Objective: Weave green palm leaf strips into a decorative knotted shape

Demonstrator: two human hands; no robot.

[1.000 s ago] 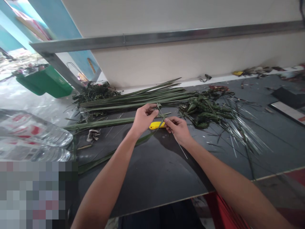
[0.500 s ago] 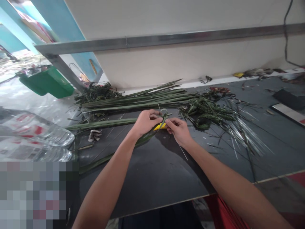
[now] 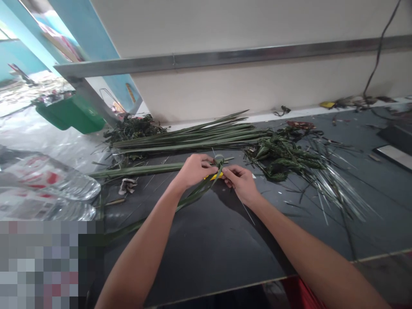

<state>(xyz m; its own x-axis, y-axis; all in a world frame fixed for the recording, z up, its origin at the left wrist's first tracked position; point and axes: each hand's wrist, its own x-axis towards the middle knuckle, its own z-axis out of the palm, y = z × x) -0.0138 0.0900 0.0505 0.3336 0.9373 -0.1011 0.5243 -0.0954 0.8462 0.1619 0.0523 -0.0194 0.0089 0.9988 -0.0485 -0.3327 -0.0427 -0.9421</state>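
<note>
Looks like craft workshop: I hold looped leaf strip over dark tabletop; long leaf bundle mid-frame, folded leaf pieces and thin shiny stems right of centre.

The left hand and right hand pinch a looped green leaf strip between them, a yellow tool behind their fingertips, folded leaves beyond the right hand.

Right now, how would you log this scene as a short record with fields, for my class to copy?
Left hand: pinching a green leaf strip
Right hand: pinching the same strip
Strip shape: small loop at the upper end
By the hands: yellow object, partly hidden
Beyond: long leaf bundle
To the right: leaf cluster
Far left: clear bottles, green bin
Surface: dark table
</note>
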